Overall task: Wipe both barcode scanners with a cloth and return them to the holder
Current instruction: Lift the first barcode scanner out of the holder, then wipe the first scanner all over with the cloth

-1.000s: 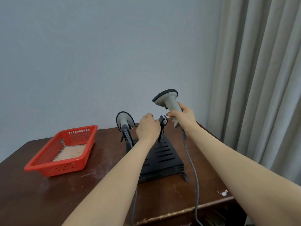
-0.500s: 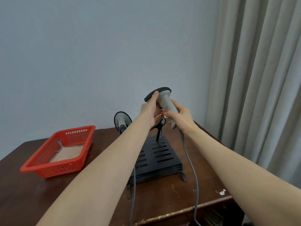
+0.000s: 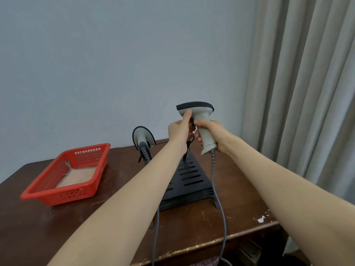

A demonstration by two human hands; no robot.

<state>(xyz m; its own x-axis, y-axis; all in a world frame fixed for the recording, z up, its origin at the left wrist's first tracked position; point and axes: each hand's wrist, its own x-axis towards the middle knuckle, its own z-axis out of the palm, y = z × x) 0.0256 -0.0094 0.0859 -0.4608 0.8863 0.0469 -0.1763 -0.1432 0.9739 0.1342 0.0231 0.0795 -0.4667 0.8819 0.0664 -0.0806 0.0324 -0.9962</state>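
The red basket [image 3: 63, 196] held a beige cloth [image 3: 80, 175]. The right hand [image 3: 214, 134] gripped one scanner [image 3: 200, 120] above the holder [image 3: 189, 179]. The left hand [image 3: 179, 131] touched its head with a forefinger, and its other fingers were hidden. The other scanner [image 3: 143, 136] sat in the holder.

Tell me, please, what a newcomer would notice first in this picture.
The grey scanner raised mid-frame stands out: the right hand grips its handle, the left hand touches its head. Behind, a second scanner sits on the black holder; a red basket holding a cloth lies left on the table.
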